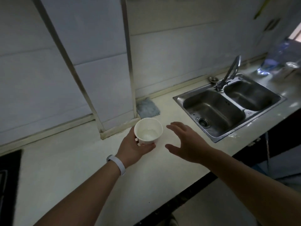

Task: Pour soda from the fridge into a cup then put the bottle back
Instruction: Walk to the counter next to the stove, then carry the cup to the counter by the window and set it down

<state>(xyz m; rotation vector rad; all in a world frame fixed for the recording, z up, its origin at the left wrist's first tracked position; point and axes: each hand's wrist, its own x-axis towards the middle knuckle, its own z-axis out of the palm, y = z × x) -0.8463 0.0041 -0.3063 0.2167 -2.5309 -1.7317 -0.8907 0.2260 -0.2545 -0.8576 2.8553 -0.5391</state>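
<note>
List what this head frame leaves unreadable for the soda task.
- Fridge and soda bottle: neither shows in the head view.
- Cup: its base and near wall are hidden by the left hand gripping it; whether it holds any liquid is unclear in dim light.
- Blue bottle at far right: blurred, contents unreadable.
- Black appliance: cut off by the left edge.
- Right hand: open beside the cup; contact with the counter cannot be told.

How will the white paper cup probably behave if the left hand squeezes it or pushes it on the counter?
The paper cup looks thin-walled and empty, so it is probably very light and would slide or tip easily on the smooth counter. A hard squeeze from the left hand would likely dent it. It widens toward the rim, so it may be slightly top-heavy once filled.
</note>
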